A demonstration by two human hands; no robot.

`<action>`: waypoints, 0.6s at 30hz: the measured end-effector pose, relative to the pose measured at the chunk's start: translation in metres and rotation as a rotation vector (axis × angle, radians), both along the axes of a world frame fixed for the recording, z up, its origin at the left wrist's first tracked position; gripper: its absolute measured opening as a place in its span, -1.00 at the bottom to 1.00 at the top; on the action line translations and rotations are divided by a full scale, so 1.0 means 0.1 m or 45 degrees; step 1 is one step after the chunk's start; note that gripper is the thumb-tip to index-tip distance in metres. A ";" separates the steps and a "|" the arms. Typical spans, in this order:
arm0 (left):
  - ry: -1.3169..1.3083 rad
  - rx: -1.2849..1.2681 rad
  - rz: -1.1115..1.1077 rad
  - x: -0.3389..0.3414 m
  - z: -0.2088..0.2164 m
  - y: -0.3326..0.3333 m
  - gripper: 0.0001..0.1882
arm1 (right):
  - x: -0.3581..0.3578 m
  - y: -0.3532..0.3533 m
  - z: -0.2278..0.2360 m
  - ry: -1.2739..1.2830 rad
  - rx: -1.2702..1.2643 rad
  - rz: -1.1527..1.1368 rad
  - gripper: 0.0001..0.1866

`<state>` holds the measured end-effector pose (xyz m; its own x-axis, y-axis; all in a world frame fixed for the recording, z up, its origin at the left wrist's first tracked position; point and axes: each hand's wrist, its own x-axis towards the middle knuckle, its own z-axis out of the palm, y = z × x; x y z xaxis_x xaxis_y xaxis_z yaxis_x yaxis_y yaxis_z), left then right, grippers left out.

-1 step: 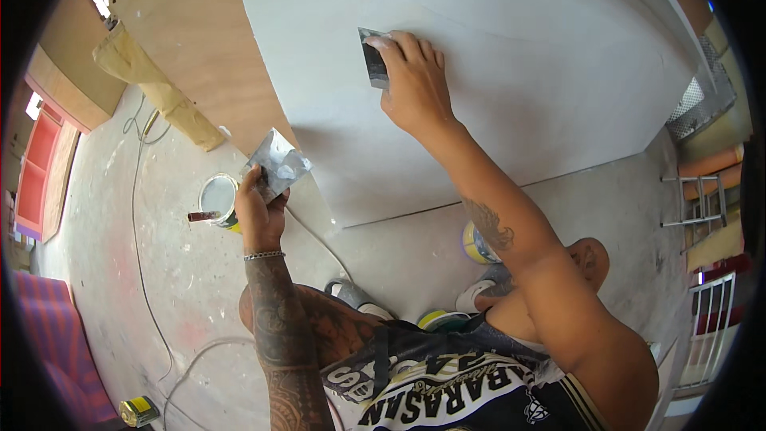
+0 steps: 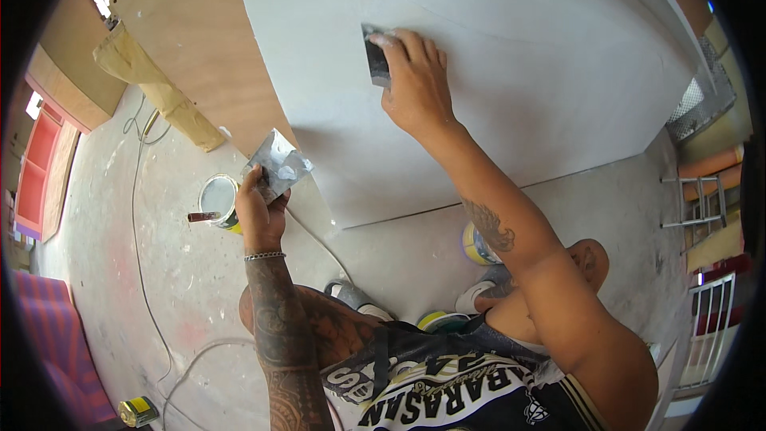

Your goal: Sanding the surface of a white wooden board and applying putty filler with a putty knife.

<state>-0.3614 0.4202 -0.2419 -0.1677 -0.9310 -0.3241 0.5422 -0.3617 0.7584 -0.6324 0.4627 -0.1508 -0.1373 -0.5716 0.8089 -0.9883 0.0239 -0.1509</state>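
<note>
My right hand [image 2: 419,84] is closed on a dark, flat putty scraper [image 2: 377,70], its blade against the large white panel [image 2: 527,88]. White paste coats my thumb and fingertips there. Lower left, my left hand [image 2: 259,211] grips a square metal putty plate [image 2: 281,161] smeared with white filler, thumb on top and fingers partly hidden beneath. An open tub [image 2: 218,194] of pale grey-white material stands on the floor by that hand, with a brown-handled brush [image 2: 204,216] at its rim.
Bare plywood [image 2: 183,24] adjoins the panel on the left. Cables [image 2: 140,215] trail over the spotted concrete floor. Another tub [image 2: 479,245] sits beneath my right forearm, and a small can [image 2: 138,411] lies at lower left. A metal ladder [image 2: 702,199] is at far right.
My right hand and the scraper have shifted very slightly to the right along the panel. My left hand and its plate stay almost still.
</note>
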 end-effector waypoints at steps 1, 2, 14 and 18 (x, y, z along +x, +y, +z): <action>0.012 -0.007 -0.010 0.00 -0.02 -0.01 -0.84 | 0.01 0.01 0.04 0.008 -0.043 0.014 -0.45; 0.024 -0.013 -0.019 0.01 -0.04 -0.02 -0.81 | 0.02 0.01 0.07 0.014 -0.085 0.029 -0.46; 0.031 -0.050 -0.056 0.04 -0.08 -0.04 -0.82 | 0.20 -0.02 0.03 0.001 0.021 0.057 -0.43; 0.008 -0.044 -0.058 -0.03 -0.03 -0.02 -0.83 | 0.00 -0.24 0.20 -0.057 -0.183 -0.115 -0.41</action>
<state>-0.3639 0.4184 -0.2452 -0.2120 -0.9331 -0.2905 0.5305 -0.3596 0.7676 -0.6328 0.4390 -0.1306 -0.2206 -0.4343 0.8734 -0.9753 0.0876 -0.2028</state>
